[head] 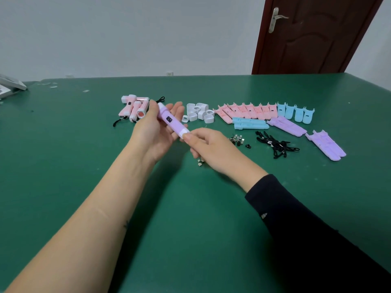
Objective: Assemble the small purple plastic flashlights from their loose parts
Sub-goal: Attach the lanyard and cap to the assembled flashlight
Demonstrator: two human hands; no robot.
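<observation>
The table [84, 176] has a matt green covering, perhaps rubber or felt (the view is too soft to tell). The purple flashlight [172, 121] is smooth plastic with a faint sheen. The white caps [198, 112] to its right look glossier. Farther right, the black cords [277, 144] are woven cloth and the small clips [238, 139] bright metal. The far door [313, 43] is varnished wood.
</observation>
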